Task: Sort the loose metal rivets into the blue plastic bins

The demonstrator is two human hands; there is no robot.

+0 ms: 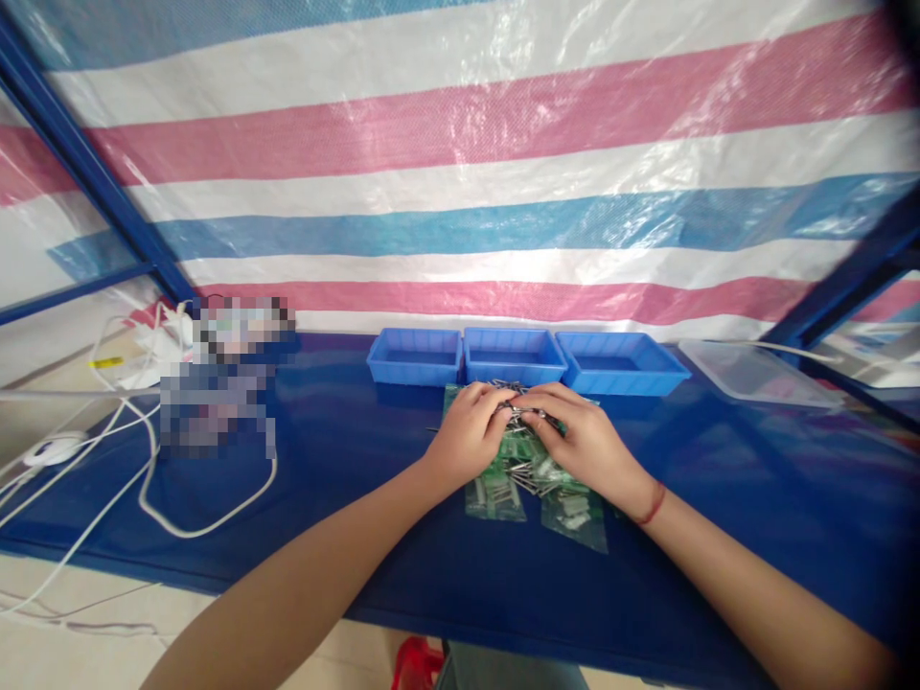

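My left hand [469,431] and my right hand [579,436] rest side by side on a pile of small metal pins [518,402] heaped on green plastic bags [532,489] on the blue table [345,479]. The fingers of both hands are curled and pressed into the pins, fingertips nearly touching in the middle. A red string sits on my right wrist. Three blue plastic bins [512,356] stand in a row just behind the pile.
A clear plastic tray [754,374] lies at the back right. White cables [144,470] and blurred items lie at the left, with a white mouse-like device [54,448] beyond the table edge. A striped tarp hangs behind. Blue frame bars slant at both sides.
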